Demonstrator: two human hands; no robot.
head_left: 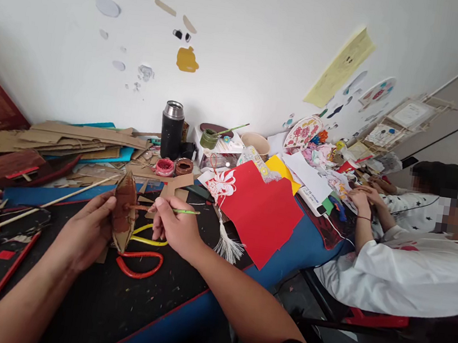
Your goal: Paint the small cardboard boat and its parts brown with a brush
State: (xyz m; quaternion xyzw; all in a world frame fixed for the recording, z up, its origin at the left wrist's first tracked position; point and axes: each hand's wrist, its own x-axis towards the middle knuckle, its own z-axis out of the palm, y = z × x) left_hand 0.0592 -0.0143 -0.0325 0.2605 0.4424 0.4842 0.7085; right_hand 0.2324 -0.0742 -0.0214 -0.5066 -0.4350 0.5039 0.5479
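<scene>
My left hand (91, 226) is closed on a small boat-shaped cardboard piece (123, 213), held up on end above the black mat. Brown paint covers much of its face, while bare cardboard shows toward the lower tip. Between the fingers of my right hand (178, 229) is a thin paintbrush (188, 212) with a green handle end, its bristle end at the painted face. Beneath both hands lie scissors (138, 273) with red and yellow handle loops; their blades are hidden. Open jars of brown paint (184, 166) and pinkish-red paint (165, 167) stand just beyond.
Cardboard strips (85, 133) and scraps pile up at the left, near a reddish-brown boat model (3, 168). A black flask (171, 135) stands by the wall. Red paper (264, 210) lies right of my hand. Two people sit farther right, one's hand (360, 202) over the table.
</scene>
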